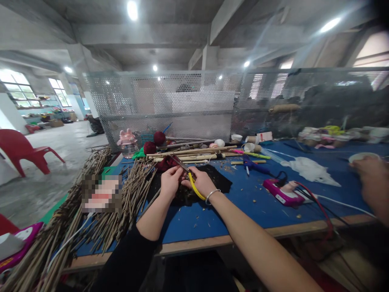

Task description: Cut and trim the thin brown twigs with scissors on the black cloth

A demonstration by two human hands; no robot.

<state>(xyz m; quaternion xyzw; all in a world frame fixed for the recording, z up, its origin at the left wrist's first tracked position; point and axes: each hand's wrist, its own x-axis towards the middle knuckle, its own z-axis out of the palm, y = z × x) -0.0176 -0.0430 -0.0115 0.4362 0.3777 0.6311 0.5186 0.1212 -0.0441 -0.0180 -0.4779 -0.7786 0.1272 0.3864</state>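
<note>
My right hand is closed on yellow-handled scissors whose blades point up and left. A silver bracelet sits on that wrist. My left hand is pinched on a dark red piece right at the scissor blades. Both hands hover over a black cloth lying on the blue table.
A large heap of thin sticks covers the table's left end. Long bamboo rods, red yarn balls, a blue glue gun, a pink device with red cable and white plastic lie beyond. Another person's hand is at the right. A perforated metal screen backs the table.
</note>
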